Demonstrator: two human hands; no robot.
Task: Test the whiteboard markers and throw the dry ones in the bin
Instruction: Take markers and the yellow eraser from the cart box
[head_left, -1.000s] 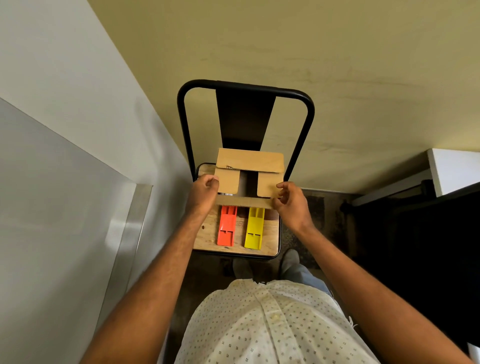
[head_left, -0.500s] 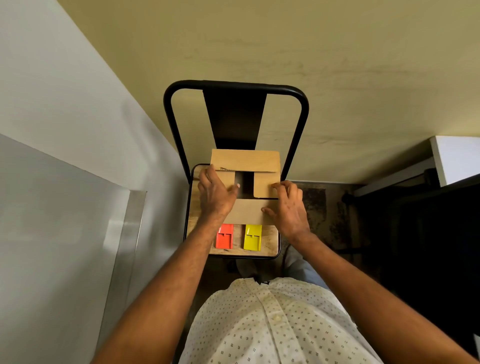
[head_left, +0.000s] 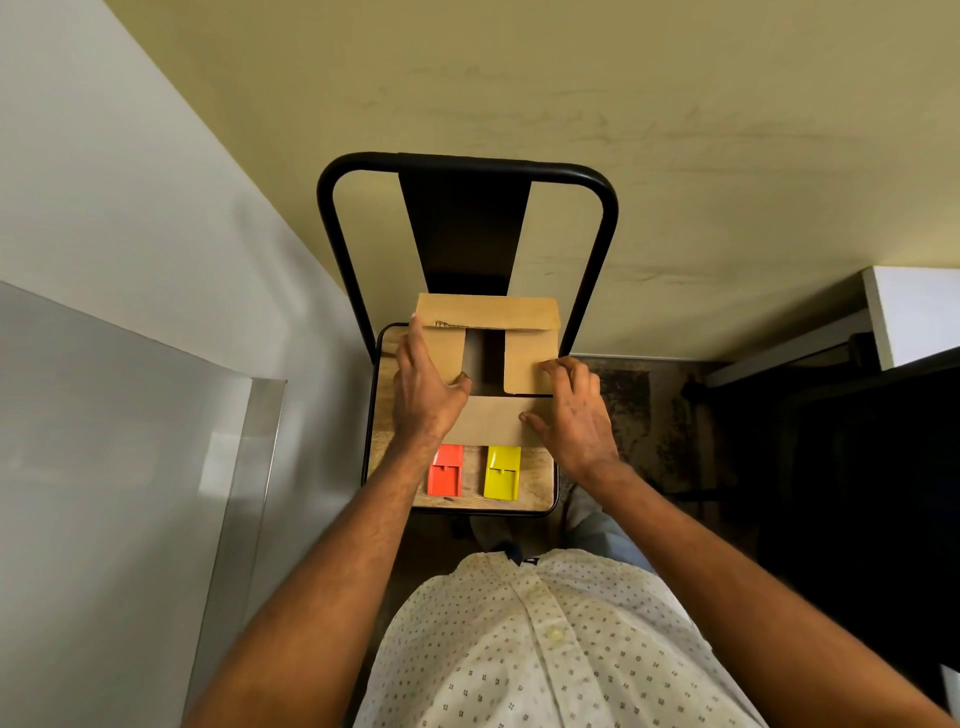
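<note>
On wooden chair seat (head_left: 535, 483): left hand (head_left: 426, 395), right hand (head_left: 571, 415), fingers flat, pressing brown cardboard box (head_left: 488, 317) flaps (no markers visible); spread flaps evenly.

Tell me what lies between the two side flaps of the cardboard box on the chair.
In the head view, a dark open gap into the cardboard box lies between the left flap and the right flap; what is inside cannot be made out.

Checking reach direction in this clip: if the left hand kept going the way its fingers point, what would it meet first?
Probably the box's far flap: the left hand lies flat on the left flap, its fingers pointing away towards it. Behind stands the chair back. Depth is unclear.
</note>
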